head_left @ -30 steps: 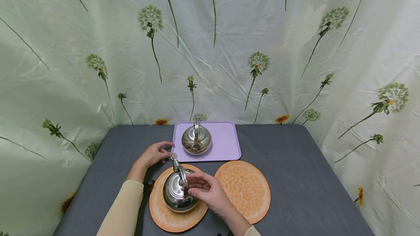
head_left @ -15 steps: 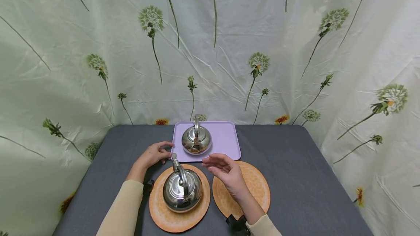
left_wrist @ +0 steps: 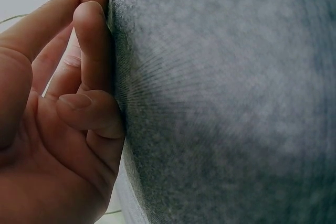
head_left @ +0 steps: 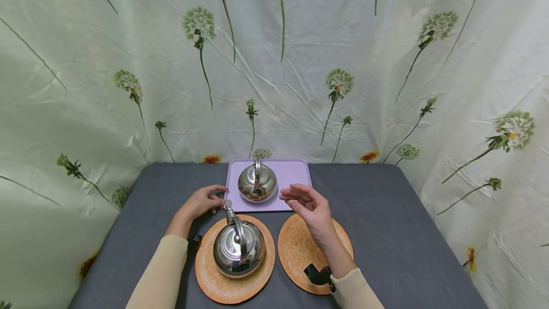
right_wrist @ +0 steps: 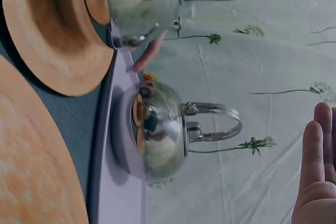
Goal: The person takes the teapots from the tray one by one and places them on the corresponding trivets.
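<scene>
Lilac tray [head_left: 296, 173] mid-frame, one kettle [head_left: 262, 190] aboard; left hand [head_left: 201, 202] pinches its left edge, right hand [head_left: 314, 208] hovers, fingers released.

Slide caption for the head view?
Left hand touches lilac tray bearing rear kettle; right hand hovers open; front kettle stands on left orange mat.

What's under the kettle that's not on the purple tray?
An orange mat. You can see its edge around the kettle. The kettle's bottom covers the mat's middle, so nobody can see that bit.
</scene>
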Demonstrator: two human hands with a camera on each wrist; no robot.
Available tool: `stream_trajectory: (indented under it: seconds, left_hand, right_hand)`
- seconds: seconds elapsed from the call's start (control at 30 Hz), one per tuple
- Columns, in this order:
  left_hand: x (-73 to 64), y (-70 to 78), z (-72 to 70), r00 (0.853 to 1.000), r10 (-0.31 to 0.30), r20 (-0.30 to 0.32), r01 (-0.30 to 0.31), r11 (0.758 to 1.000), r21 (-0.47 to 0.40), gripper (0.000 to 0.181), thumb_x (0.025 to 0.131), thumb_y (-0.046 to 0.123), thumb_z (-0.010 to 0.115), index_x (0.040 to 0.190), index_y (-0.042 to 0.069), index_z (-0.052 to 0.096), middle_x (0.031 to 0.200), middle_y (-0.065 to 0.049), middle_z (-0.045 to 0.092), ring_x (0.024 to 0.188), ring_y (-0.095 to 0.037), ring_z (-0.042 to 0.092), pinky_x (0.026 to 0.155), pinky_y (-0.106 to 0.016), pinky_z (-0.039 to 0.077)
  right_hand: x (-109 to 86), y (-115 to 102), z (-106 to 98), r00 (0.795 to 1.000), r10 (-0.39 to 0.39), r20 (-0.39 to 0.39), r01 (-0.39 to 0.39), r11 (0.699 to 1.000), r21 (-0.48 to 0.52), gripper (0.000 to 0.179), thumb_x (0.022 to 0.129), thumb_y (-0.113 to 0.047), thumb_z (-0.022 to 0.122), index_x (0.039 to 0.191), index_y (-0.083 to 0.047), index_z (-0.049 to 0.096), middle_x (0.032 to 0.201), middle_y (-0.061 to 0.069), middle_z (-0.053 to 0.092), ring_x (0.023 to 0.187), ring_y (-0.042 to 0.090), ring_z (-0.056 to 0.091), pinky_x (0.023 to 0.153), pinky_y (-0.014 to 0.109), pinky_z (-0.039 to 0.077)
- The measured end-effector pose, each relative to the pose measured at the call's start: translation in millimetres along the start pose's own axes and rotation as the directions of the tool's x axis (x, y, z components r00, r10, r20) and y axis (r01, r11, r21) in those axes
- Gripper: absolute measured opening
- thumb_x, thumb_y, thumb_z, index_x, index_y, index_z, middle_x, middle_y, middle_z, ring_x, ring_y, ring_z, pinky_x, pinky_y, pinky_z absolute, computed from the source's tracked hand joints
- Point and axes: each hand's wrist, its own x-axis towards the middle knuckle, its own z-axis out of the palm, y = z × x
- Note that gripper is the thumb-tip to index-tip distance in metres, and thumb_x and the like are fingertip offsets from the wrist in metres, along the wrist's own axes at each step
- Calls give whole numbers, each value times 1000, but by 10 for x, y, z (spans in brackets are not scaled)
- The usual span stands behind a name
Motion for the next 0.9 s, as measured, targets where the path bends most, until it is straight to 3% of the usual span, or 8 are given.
stream_trajectory:
  seconds: [0.3,0.7,0.8,0.9]
  left_hand:
    - [-1,-10,-3,1000,12,-1,-12,1000,1,47,97,14,74,143,9,64,83,-6,76,63,-15,65,66,-31,54]
    - [-9,2,3,1000,10,-5,-10,1000,12,47,97,15,74,142,9,65,79,-2,74,63,-16,65,66,-31,53]
    - [-7,0,0,1000,8,-4,-8,1000,15,46,97,15,74,142,10,65,78,-1,74,63,-16,65,66,-30,53]
    - [-6,-1,-9,1000,11,-6,-11,1000,13,46,97,14,74,142,10,65,78,-2,73,62,-16,64,66,-30,52]
  right_hand:
    - [159,-35,-50,999,19,-38,-20,1000,-6,35,100,-4,71,135,-9,67,121,-8,79,113,9,76,100,26,58]
    - [390,117,-96,987,132,-87,-133,991,-2,39,100,-4,71,138,-2,64,117,-8,79,111,11,76,102,27,57]
    - [434,155,-89,986,139,-88,-140,990,-10,40,100,-2,71,139,-1,63,120,-2,79,111,11,77,102,27,57]
    - [485,184,-77,988,130,-79,-132,991,-29,41,99,-2,71,140,1,63,127,13,77,110,10,76,101,26,57]
